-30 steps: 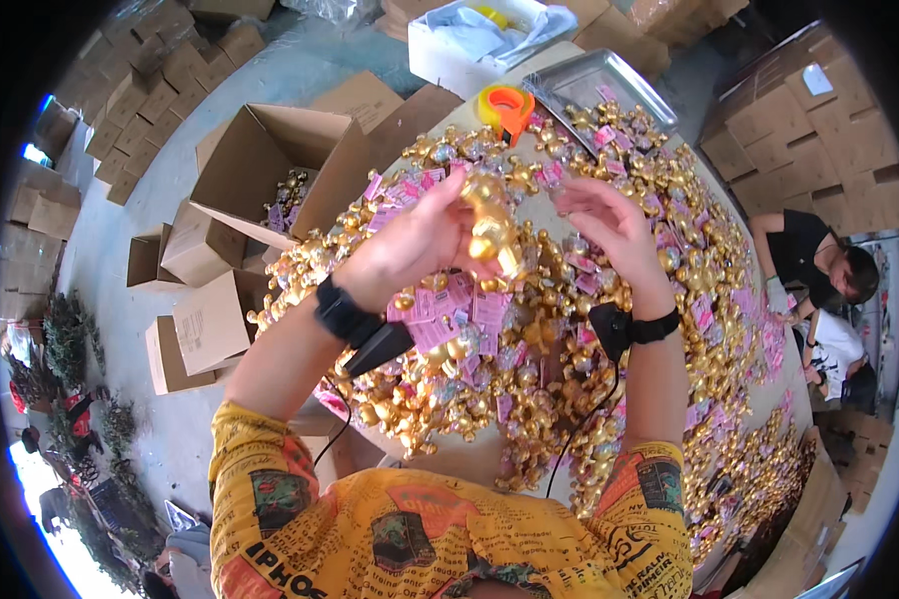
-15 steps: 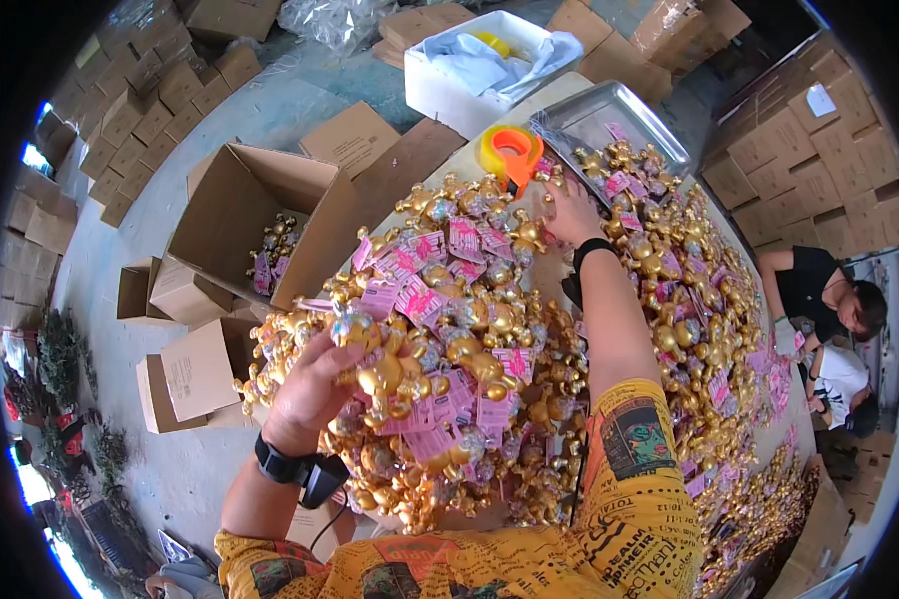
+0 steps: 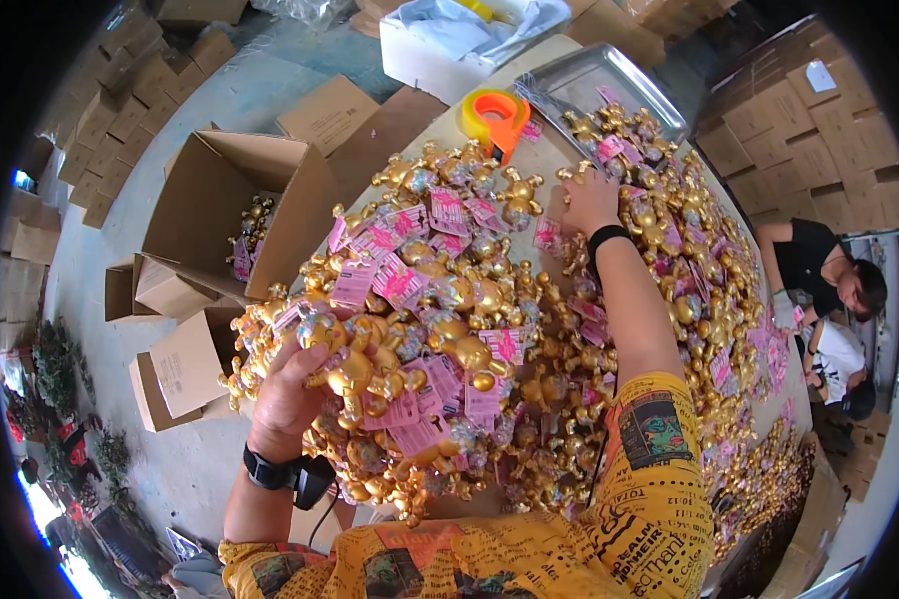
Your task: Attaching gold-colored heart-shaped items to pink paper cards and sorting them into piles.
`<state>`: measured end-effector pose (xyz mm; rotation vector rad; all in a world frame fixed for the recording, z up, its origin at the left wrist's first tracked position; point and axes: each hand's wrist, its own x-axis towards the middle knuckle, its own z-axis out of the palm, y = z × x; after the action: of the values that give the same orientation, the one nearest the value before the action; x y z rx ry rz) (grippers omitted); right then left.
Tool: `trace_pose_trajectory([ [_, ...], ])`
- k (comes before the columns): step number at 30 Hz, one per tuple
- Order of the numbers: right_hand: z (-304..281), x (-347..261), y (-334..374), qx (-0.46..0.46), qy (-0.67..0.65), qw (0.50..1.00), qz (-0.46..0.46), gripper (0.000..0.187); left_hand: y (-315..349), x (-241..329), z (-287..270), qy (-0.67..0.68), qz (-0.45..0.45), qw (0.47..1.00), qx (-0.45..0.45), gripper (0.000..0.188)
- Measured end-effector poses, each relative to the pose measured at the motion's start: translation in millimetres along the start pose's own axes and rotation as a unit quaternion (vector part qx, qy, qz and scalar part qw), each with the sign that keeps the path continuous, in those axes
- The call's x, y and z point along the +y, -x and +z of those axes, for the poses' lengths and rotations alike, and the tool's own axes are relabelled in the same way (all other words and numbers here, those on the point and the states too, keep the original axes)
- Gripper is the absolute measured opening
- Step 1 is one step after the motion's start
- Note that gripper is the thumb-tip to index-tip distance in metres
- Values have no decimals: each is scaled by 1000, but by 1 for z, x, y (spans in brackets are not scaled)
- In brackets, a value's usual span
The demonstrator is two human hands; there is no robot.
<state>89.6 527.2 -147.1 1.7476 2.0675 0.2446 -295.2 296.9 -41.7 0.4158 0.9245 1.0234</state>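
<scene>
A large heap of shiny gold bear-shaped figurines with clear bellies and pink tags covers the table before me. My left hand, at the heap's left side, has its fingers curled round a gold bear figurine. Farther off to the right, my right hand bends its fingers over a gold figurine at the edge of a second pile. The fingertips are partly hidden there. An orange and yellow tape dispenser lies beyond the first heap.
An open carton with some figurines inside stands left of the table, near smaller open boxes. A metal tray and a white foam box are at the far end. Two people work at right; stacked cartons stand behind.
My right hand has drawn back from beside the tape dispenser toward the right pile, its fingers now curled. My left hand keeps its hold on the figurine. The whole view has shifted slightly.
</scene>
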Motion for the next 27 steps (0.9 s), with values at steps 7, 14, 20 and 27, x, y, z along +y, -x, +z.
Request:
trace_pose_trajectory([
  [7,-33,-5,43,-102,99,990,13,54,10,-6,0,-41,28,999,-6,46],
  [14,-56,7,94,-204,99,973,49,71,36,-7,4,-53,36,998,-7,46],
  [20,-61,13,132,-229,112,966,53,77,64,-10,17,-57,59,996,-27,47],
  [27,-11,34,156,-204,153,966,45,50,99,-30,12,-26,54,997,-52,62],
])
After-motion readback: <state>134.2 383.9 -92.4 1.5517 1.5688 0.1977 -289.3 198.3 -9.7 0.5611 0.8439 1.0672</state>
